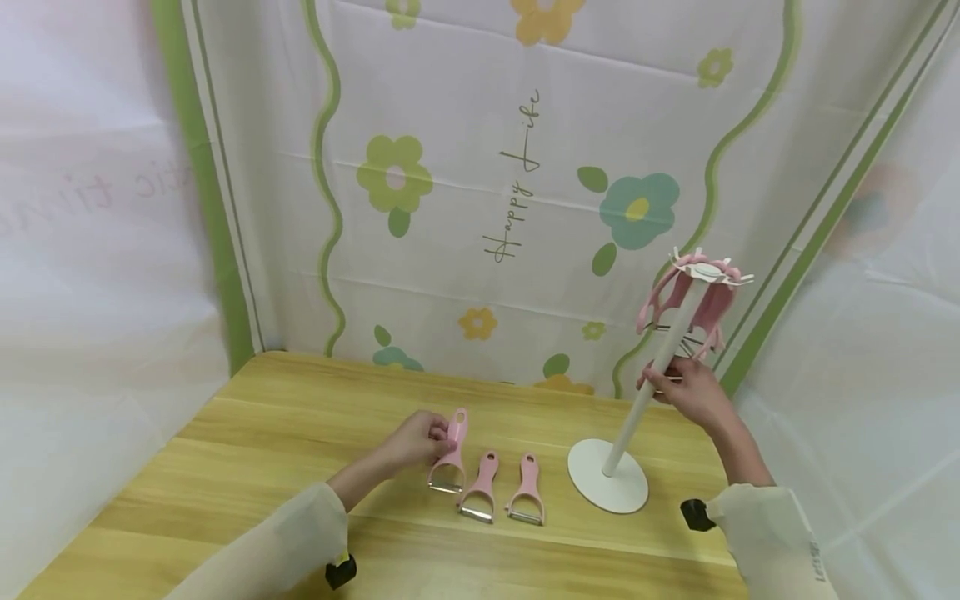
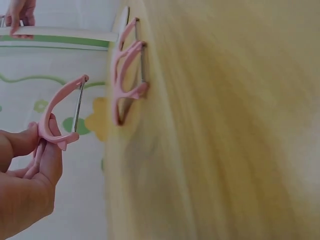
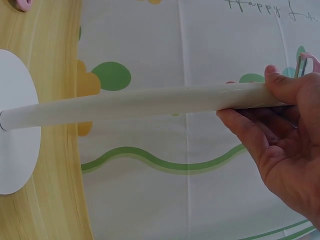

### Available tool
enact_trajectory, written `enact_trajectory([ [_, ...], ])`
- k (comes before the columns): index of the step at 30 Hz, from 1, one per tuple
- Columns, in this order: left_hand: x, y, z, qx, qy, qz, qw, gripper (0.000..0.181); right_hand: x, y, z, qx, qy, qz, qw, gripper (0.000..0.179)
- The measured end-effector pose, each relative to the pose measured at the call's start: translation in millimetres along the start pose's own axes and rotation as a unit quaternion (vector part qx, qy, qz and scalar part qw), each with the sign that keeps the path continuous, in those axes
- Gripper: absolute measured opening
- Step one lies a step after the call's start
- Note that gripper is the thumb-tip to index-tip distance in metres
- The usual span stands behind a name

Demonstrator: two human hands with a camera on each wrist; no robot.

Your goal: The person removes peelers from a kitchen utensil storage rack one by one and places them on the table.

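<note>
My left hand (image 1: 412, 439) pinches a pink peeler (image 2: 59, 95) by its handle. In the left wrist view that peeler is off the table, its metal blade facing the tabletop side. Two more pink peelers, one in the middle (image 1: 488, 472) and one to its right (image 1: 529, 477), lie on the table with their handles pointing away. My right hand (image 1: 693, 392) grips the white pole (image 3: 150, 102) of a stand, below its hooked top (image 1: 705, 271). Several pink peelers (image 1: 718, 307) hang from the hooks. The stand's round base (image 1: 592, 467) is on the table.
The wooden table (image 1: 262, 433) reaches back to a white cloth (image 1: 450, 100) printed with flowers and wavy green lines. Pale sheets hang at the left (image 1: 97, 292) and right (image 1: 885, 358). A small black device (image 1: 341, 572) sits below the left sleeve.
</note>
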State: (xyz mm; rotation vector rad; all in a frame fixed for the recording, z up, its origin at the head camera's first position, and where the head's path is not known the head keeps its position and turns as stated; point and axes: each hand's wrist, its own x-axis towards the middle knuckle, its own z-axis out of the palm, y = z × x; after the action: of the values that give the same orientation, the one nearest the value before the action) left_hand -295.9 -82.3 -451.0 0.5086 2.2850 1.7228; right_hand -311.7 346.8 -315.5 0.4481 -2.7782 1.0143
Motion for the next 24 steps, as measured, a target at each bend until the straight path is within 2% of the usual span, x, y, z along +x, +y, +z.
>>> enact_trajectory([
  [6, -3.7, -17.9, 1.2, -0.010, -0.007, -0.019, 0.9997, 0.024, 0.1, 1.2, 0.5, 0.006, 0.005, -0.004, 1.0000, 0.035],
  [15, -5.1, -35.9, 1.2, -0.001, -0.015, -0.054, 0.9984, 0.020, -0.1, 2.3, 0.5, 0.001, 0.003, -0.005, 1.0000, 0.035],
  [19, -2.9, -40.0, 2.3, -0.012, -0.010, -0.067, 0.9977, 0.019, 0.0, 2.1, 0.3, 0.001, 0.003, -0.004, 1.0000, 0.034],
  [24, -1.9, -42.8, 6.2, 0.003, 0.013, -0.087, 0.9961, 0.017, 0.1, 2.7, 0.0, 0.001, 0.003, -0.005, 1.0000, 0.034],
])
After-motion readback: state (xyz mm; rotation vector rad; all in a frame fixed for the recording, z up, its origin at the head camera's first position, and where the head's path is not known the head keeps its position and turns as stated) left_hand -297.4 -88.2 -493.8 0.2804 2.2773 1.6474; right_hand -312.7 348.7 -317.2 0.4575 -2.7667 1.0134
